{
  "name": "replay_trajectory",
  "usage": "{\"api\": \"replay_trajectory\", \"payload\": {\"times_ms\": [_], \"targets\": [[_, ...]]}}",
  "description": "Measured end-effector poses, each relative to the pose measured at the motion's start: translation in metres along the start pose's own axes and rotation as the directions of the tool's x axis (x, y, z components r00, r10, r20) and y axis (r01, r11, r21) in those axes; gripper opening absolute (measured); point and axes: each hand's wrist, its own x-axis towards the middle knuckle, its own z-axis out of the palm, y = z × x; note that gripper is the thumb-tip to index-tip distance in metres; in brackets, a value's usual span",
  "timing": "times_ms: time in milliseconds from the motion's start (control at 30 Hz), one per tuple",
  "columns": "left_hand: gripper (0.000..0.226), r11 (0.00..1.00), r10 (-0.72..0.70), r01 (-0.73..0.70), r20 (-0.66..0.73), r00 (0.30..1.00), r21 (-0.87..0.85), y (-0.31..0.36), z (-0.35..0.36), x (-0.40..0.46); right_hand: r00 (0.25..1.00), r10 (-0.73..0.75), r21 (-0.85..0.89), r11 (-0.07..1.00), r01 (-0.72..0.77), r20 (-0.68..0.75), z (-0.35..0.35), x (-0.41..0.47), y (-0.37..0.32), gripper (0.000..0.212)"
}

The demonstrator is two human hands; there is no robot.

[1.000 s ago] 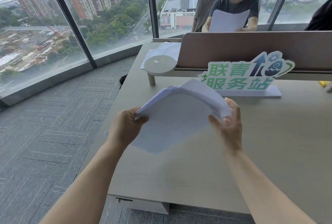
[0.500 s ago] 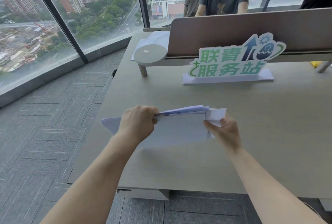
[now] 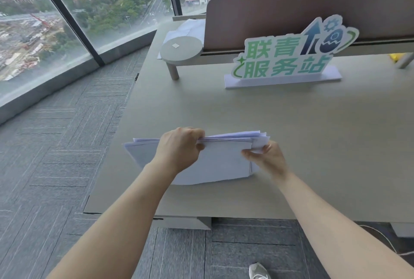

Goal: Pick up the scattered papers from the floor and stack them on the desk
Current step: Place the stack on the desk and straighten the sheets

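Papers are bunched in a messy stack standing on edge on the desk. My left hand is clamped over the top edge, and my right hand pinches the right-hand corner. Green sign sits further back.

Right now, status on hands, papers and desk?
Left hand and right hand both gripping paper stack, upright on its edge on desk. Sheets uneven. Green sign well clear behind.
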Motion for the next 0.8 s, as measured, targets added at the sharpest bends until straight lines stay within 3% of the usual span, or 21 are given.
{"api": "replay_trajectory", "payload": {"times_ms": [133, 233, 433, 533, 633, 800], "targets": [[0.012, 1.0, 0.02, -0.02, -0.034, 0.999, -0.003, 0.002, 0.003, -0.005, 0.999, -0.033, 0.005, 0.999, 0.034, -0.026, 0.01, -0.002, 0.007, 0.014], [0.016, 1.0, -0.016, 0.015, -0.083, 0.996, -0.024, -0.012, 0.002, -0.01, 0.998, -0.038, 0.02, 0.999, 0.039, -0.05, 0.008, -0.003, 0.01, 0.022], [0.019, 0.954, -0.296, 0.298, -0.153, 0.943, -0.007, -0.066, -0.014, -0.027, 0.994, -0.048, 0.101, 0.993, 0.057, -0.094, 0.0, -0.004, 0.008, 0.023], [0.019, 0.899, -0.428, 0.405, -0.139, 0.893, -0.164, -0.085, -0.016, -0.032, 0.993, -0.043, 0.12, 0.991, 0.057, -0.113, -0.003, -0.003, 0.01, 0.023], [0.041, 0.716, -0.542, 0.46, -0.001, 0.841, -0.525, -0.094, -0.005, -0.034, 0.992, -0.043, 0.13, 0.99, 0.058, -0.116, -0.004, -0.002, 0.012, 0.024], [0.093, 0.217, -0.569, 0.424, 0.239, 0.787, -0.879, -0.101, 0.028, -0.045, 0.995, -0.059, 0.12, 0.99, 0.069, -0.085, -0.008, -0.002, 0.013, 0.025]]}}
